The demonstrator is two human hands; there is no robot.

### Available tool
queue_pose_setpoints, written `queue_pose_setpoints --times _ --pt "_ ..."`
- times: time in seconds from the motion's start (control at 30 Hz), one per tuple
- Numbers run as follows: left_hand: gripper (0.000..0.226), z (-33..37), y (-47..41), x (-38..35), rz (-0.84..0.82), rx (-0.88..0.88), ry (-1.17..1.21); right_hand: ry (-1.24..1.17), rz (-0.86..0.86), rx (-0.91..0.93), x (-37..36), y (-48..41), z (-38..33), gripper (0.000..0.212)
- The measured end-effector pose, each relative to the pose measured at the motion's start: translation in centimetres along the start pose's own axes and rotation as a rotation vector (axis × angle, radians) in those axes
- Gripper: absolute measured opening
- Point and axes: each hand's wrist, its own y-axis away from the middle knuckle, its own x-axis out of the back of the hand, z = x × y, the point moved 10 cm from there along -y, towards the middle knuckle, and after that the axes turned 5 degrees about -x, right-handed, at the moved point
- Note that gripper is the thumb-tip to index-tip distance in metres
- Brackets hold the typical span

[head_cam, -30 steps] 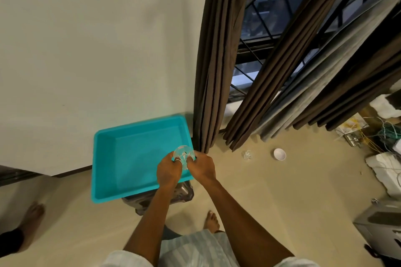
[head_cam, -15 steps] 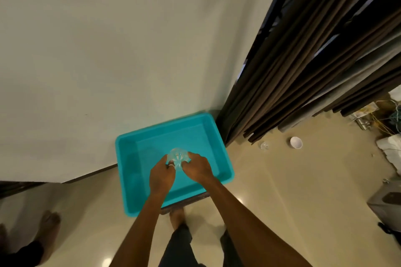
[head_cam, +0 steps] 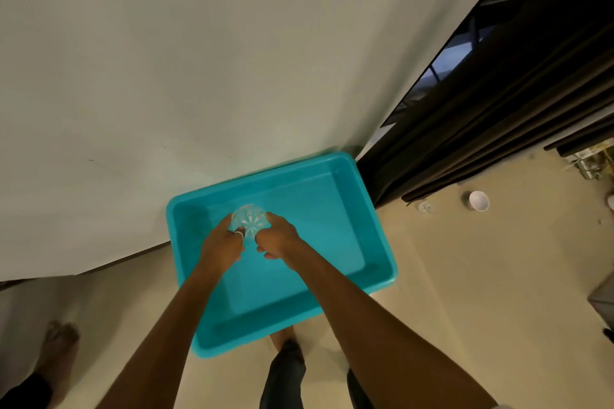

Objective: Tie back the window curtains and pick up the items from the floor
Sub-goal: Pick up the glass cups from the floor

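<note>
While your left hand [head_cam: 221, 246] and right hand [head_cam: 279, 240] both curl round the glass [head_cam: 249, 218], you hold it over the tub [head_cam: 332, 226], presumably to set it down gently.

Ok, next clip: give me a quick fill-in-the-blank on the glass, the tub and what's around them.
The clear glass over the turquoise tub is held by ___ the left hand and the right hand.
The small white cup lies on the ___.
The dark curtains hang to the ___ of the tub.
Missing words: both; floor; right.
</note>
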Motion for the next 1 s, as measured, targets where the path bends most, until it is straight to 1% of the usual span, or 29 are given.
queue_pose_setpoints --times 0.2,0.4,0.53,0.6,0.77,0.87,0.93,1.0 --pt "0.040 -2.6 -3.8 -1.2 -0.057 0.067 0.094 -0.054 -0.032 -0.023 -1.6 -4.1 0.4 0.042" --pt "0.047 -5.1 -5.5 -1.2 -0.058 0.125 0.136 -0.090 -0.065 -0.051 -3.3 -6.4 0.8 0.050" --pt "0.055 -6.3 -6.0 -1.7 -0.096 0.173 0.185 -0.088 -0.056 -0.049 -3.7 -7.5 1.1 0.048" --pt "0.057 -6.5 -6.2 -2.1 -0.121 0.172 0.169 -0.086 -0.049 -0.044 -3.6 -7.7 1.1 0.045" --pt "0.054 -6.1 -6.4 -2.0 -0.124 0.162 0.143 -0.110 -0.048 -0.041 -3.5 -8.1 1.3 0.045" --pt "0.060 -6.0 -6.1 -1.9 -0.115 0.190 0.156 -0.133 -0.040 -0.052 -3.6 -8.3 1.7 0.051" --pt "0.070 -6.2 -6.1 -1.8 -0.092 0.224 0.172 -0.164 -0.040 -0.074 -3.6 -8.2 2.0 0.061" --pt "0.075 -6.6 -5.7 -1.4 -0.050 0.246 0.156 -0.187 -0.036 -0.082 -3.3 -7.8 2.1 0.068"
